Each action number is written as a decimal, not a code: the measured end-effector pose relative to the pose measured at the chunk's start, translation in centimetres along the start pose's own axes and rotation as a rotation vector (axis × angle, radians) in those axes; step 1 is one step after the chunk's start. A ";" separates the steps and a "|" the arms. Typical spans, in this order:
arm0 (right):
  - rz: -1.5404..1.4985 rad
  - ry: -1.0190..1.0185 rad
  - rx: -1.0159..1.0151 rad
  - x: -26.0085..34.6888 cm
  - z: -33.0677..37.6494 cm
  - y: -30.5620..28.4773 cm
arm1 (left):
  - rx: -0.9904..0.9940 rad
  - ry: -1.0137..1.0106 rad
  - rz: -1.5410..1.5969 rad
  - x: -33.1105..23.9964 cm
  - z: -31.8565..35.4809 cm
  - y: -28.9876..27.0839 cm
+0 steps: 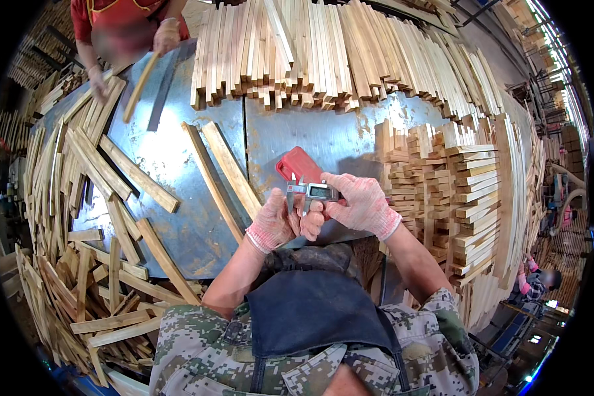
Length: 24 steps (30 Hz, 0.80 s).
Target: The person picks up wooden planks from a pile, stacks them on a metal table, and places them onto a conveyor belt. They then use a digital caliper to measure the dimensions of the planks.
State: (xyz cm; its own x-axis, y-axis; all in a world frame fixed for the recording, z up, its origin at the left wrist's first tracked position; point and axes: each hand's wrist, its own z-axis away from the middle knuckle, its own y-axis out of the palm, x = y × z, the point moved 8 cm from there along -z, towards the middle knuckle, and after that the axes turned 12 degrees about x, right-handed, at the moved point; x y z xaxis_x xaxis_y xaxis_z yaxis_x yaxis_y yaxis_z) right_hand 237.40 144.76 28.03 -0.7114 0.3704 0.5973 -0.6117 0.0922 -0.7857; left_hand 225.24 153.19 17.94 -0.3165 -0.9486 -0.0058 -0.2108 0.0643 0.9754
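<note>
1. Head view: both gloved hands met just above the dark apron (310, 310); the left hand (274, 224) curled its fingers around the low end of a digital caliper (313, 192); the right hand (360, 204) pinched its slider by the little screen; a good reading would likely need gentle, square squeezing, not hard.
2. Just behind the caliper lay its red case (298, 164) on the scratched grey metal table (178, 218); two loose wood strips (221, 175) lay to the left.
3. Neat stacks of wood strips (455, 191) stood right; a messy heap (92, 284) sat near left; another person's hand (167, 36) held a strip far left.
</note>
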 end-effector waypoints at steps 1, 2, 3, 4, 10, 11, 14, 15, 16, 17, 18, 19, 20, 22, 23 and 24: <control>0.004 0.011 0.032 0.3 -0.2 0.1 | -0.024 0.034 0.011 0.2 0.6 -1.7; 0.037 0.016 0.040 0.3 -0.3 0.3 | -0.161 0.046 -0.060 0.2 0.9 -2.9; 0.070 0.021 0.048 0.2 -0.4 0.5 | -0.301 0.048 -0.132 0.3 1.4 -3.9; 0.103 0.026 0.056 0.2 -0.5 0.6 | -0.250 0.059 -0.145 0.4 1.1 -3.7; 0.136 0.175 0.191 0.0 -0.8 1.5 | -0.044 0.088 -0.100 1.8 0.4 -3.8; 0.143 0.198 0.213 0.0 -0.8 1.5 | -0.062 0.090 -0.094 1.8 0.5 -4.0; 0.196 0.217 0.255 0.2 -1.1 1.7 | -0.095 0.095 -0.081 2.0 0.8 -4.4; 0.199 0.224 0.265 0.3 -1.2 1.7 | -0.092 0.098 -0.079 2.0 0.9 -4.6; 0.202 0.230 0.275 0.4 -1.2 1.6 | -0.088 0.100 -0.078 2.0 0.9 -4.8; 0.204 0.237 0.286 0.4 -1.3 1.6 | -0.088 0.100 -0.076 2.0 0.9 -4.8; 0.206 0.245 0.294 0.4 -1.3 1.6 | -0.088 0.100 -0.074 2.0 0.9 -4.9; 0.209 0.252 0.302 0.4 -1.3 1.6 | -0.088 0.100 -0.072 1.9 0.9 -4.9; 0.211 0.258 0.311 0.7 -1.4 1.5 | -0.088 0.099 -0.073 1.9 0.9 -5.0; 0.203 0.311 0.431 1.2 -1.6 1.2 | -0.090 0.096 -0.075 2.0 1.1 -5.2; 0.199 0.340 0.491 1.3 -1.6 1.1 | -0.084 0.097 -0.071 2.0 1.1 -5.2; 0.181 0.297 0.429 1.6 -1.7 1.0 | -0.079 0.097 -0.067 2.0 1.1 -5.1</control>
State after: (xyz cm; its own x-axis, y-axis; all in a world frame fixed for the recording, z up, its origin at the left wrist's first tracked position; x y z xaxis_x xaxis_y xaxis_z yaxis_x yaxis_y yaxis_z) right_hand 236.26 146.96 27.96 -0.7280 0.5957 0.3392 -0.6193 -0.3593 -0.6981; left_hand 224.68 151.28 12.68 -0.2123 -0.9757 -0.0539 -0.1536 -0.0211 0.9879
